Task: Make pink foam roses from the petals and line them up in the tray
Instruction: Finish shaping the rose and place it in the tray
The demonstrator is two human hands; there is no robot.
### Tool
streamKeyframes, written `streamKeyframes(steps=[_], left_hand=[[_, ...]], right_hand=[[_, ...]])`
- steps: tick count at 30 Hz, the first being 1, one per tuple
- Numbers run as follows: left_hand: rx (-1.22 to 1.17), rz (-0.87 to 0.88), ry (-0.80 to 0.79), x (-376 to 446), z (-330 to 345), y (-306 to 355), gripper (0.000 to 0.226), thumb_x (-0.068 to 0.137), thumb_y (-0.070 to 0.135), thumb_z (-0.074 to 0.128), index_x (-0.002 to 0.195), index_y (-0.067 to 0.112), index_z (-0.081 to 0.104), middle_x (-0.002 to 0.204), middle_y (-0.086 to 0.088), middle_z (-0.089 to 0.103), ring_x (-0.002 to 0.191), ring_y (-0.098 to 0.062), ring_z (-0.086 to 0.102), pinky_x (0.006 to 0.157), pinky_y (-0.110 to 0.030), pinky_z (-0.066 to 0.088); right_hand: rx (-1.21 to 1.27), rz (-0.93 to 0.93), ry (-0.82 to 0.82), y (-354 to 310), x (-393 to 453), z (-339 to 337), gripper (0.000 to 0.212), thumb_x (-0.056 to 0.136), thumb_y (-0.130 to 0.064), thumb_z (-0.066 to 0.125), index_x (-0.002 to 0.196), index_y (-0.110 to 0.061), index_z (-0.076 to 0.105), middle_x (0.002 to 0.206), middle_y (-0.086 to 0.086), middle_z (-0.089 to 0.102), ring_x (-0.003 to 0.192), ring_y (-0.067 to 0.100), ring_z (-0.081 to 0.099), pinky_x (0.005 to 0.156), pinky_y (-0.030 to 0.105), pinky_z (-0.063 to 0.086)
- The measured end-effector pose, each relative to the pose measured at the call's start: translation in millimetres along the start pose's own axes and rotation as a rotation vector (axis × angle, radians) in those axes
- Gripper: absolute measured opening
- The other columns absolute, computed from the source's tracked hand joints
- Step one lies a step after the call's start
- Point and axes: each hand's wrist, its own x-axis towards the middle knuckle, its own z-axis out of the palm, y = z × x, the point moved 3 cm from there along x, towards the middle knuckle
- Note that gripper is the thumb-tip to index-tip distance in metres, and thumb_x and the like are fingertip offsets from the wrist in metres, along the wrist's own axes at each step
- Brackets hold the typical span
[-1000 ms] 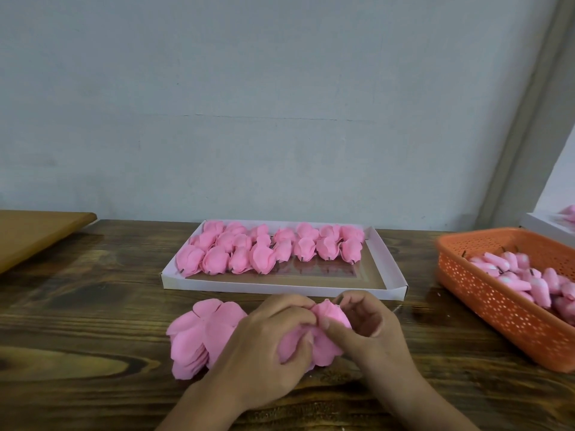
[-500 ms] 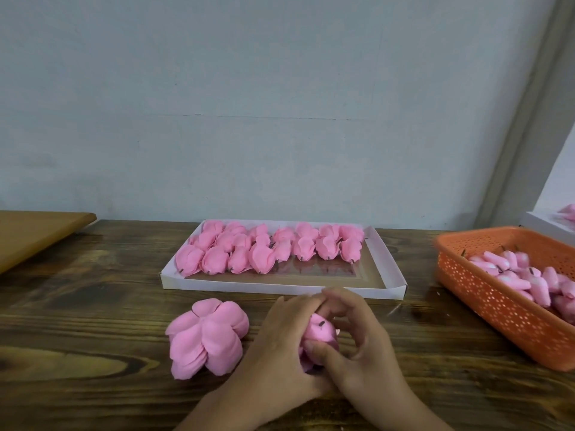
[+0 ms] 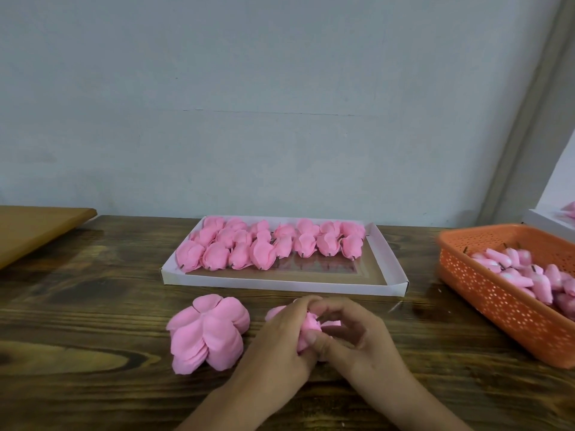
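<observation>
A pink foam rose (image 3: 308, 326) sits between both hands just above the wooden table, mostly hidden by fingers. My left hand (image 3: 280, 343) wraps its left side and my right hand (image 3: 357, 334) pinches it from the right, near a short dark stem. A stack of flat pink petal sheets (image 3: 207, 332) lies to the left of my hands. Beyond them, the white tray (image 3: 389, 275) holds two rows of finished pink roses (image 3: 267, 247) along its far half.
An orange perforated basket (image 3: 497, 303) with several pink rose buds on dark stems stands at the right. A light wooden board (image 3: 37, 225) lies at the far left. A white box corner (image 3: 547, 225) shows behind the basket. A wall runs along the table's back.
The petals have been folded tighter round the bud, so the rose is smaller and more hidden. My hands shifted slightly right, uncovering the petal stack.
</observation>
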Motion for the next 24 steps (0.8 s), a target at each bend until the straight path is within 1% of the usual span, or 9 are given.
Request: streamKeyframes(steps=[5,9,11,13,17,20,22,23,24], left_hand=[[-0.002,0.049,-0.068,0,0,4,0.039,0.097,0.034,0.051,0.128,0.055,0.039,0.115,0.033,0.057,0.115,0.012,0.051,0.086,-0.007,0.045],[0.038,-0.019,-0.145,-4,5,-1,0.077,0.09,0.037,0.05,0.135,0.073,-0.001,0.132,0.031,0.049,0.118,0.008,0.05,0.091,-0.002,0.038],[-0.014,-0.038,-0.119,-3,3,1,0.083,0.087,0.04,0.053,0.13,0.082,-0.005,0.132,0.032,0.048,0.114,0.015,0.05,0.088,0.002,0.037],[-0.186,-0.088,-0.032,0,-4,2,0.08,0.079,0.047,0.061,0.128,0.084,0.011,0.122,0.033,0.055,0.108,0.013,0.058,0.087,-0.01,0.048],[-0.594,-0.18,0.0,4,-9,2,0.067,0.073,0.038,0.084,0.126,0.063,0.052,0.119,0.014,0.07,0.103,-0.008,0.071,0.072,-0.026,0.06],[-0.763,-0.155,-0.108,2,-1,12,0.069,0.071,0.042,0.092,0.129,0.051,0.056,0.117,0.011,0.072,0.109,-0.011,0.069,0.082,-0.028,0.057],[-0.826,-0.124,-0.052,4,6,17,0.069,0.06,0.046,0.097,0.12,0.048,0.062,0.104,0.017,0.073,0.104,-0.008,0.068,0.085,-0.027,0.055],[-0.852,-0.119,0.013,4,7,18,0.066,0.054,0.048,0.099,0.112,0.049,0.066,0.104,0.019,0.074,0.105,-0.007,0.068,0.087,-0.031,0.056],[-0.884,-0.124,0.093,5,7,19,0.063,0.049,0.048,0.1,0.105,0.047,0.07,0.108,0.018,0.074,0.109,-0.01,0.069,0.091,-0.039,0.057]], right_hand=[[-0.253,-0.105,-0.067,-3,4,-9,0.026,0.079,-0.026,0.076,0.102,-0.036,0.07,0.102,-0.012,0.07,0.093,0.015,0.067,0.073,0.028,0.058],[-0.308,-0.087,-0.117,-1,3,-10,0.029,0.078,-0.023,0.077,0.104,-0.035,0.072,0.099,-0.011,0.07,0.087,0.015,0.067,0.069,0.022,0.056],[-0.195,-0.011,-0.087,-1,4,-10,0.023,0.077,-0.017,0.079,0.096,-0.03,0.075,0.092,-0.002,0.071,0.076,0.015,0.069,0.066,0.029,0.058],[0.023,0.083,-0.028,-2,6,-13,0.015,0.076,-0.016,0.079,0.09,-0.019,0.076,0.088,0.009,0.073,0.071,0.019,0.069,0.061,0.032,0.057],[0.688,0.357,-0.028,2,6,-13,0.029,0.076,-0.02,0.077,0.1,-0.005,0.073,0.095,0.021,0.072,0.074,0.025,0.072,0.062,0.033,0.059],[0.94,0.412,-0.09,-2,3,4,0.04,0.086,-0.02,0.063,0.119,0.001,0.067,0.121,0.034,0.063,0.108,0.04,0.065,0.09,0.041,0.055],[1.031,0.425,-0.117,1,1,18,0.053,0.085,-0.016,0.06,0.133,0.005,0.056,0.14,0.038,0.047,0.135,0.05,0.042,0.117,0.049,0.028],[1.12,0.44,-0.132,1,0,24,0.062,0.08,-0.011,0.066,0.137,0.006,0.051,0.143,0.035,0.046,0.14,0.048,0.037,0.122,0.05,0.019],[1.204,0.455,-0.137,1,1,29,0.074,0.069,-0.004,0.077,0.137,0.006,0.05,0.143,0.031,0.049,0.139,0.044,0.041,0.122,0.049,0.023]])
